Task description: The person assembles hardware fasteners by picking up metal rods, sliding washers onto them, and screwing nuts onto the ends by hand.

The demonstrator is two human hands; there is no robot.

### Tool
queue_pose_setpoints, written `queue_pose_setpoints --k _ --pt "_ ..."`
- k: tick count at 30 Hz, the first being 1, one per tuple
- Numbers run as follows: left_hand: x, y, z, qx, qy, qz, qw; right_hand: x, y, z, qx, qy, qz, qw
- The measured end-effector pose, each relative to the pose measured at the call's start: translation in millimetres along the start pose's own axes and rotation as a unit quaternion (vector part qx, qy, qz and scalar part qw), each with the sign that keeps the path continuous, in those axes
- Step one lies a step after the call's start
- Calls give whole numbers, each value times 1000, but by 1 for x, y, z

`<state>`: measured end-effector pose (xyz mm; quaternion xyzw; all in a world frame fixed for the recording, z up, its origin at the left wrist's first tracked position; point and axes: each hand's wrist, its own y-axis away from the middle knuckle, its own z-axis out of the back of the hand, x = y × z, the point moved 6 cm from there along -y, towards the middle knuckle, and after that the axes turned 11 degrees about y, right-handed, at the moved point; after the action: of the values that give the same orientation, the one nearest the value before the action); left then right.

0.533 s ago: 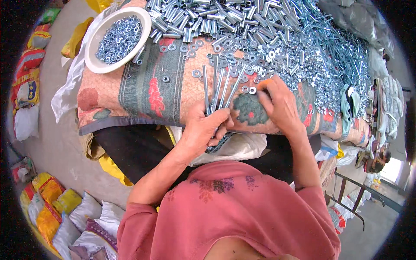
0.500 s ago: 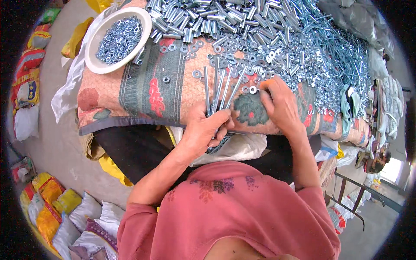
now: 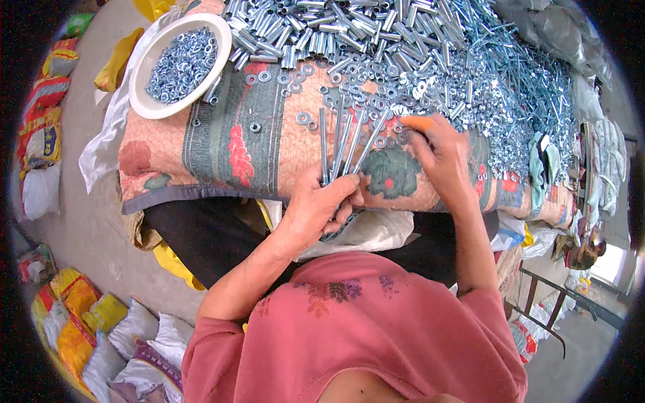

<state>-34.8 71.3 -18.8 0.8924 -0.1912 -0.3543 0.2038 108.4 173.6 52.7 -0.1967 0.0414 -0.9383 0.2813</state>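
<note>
My left hand [image 3: 319, 205] is closed around several slim metal bolts [image 3: 349, 148], which fan upward past the cloth's near edge. Their lower ends are hidden in the fist. My right hand [image 3: 443, 158] hovers over the cloth, thumb and index finger apart, with an orange cover on the index fingertip. That fingertip is right by some loose flat washers [image 3: 380, 142]; nothing shows gripped in it. More washers lie scattered beyond the bolts' tips.
A patterned cloth [image 3: 154, 151] covers the work surface. A white bowl [image 3: 139, 101] of small rings stands at the far left. Short metal tubes [image 3: 322, 43] are heaped at the back, long thin bolts [image 3: 531, 87] at the right. Sacks [image 3: 80, 309] lie on the floor to the left.
My right hand has shifted slightly right and its fingers have rearranged near the washers. The bolts in my left hand lean a little more to the right.
</note>
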Motion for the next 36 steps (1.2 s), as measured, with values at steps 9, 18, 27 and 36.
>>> queue_pose_setpoints --k 9,18,27,36 --pt "1 0 -1 3 -21 8 1000 2 -14 -25 42 164 26 985" --pt "13 4 1 4 -87 11 996 -23 12 -14 101 -376 -200 899" --pt "26 1 -4 56 -153 43 986 -38 46 -14 22 -497 -232 836" --pt "28 3 -13 71 -36 132 988 -16 65 -3 -92 -287 -156 941"
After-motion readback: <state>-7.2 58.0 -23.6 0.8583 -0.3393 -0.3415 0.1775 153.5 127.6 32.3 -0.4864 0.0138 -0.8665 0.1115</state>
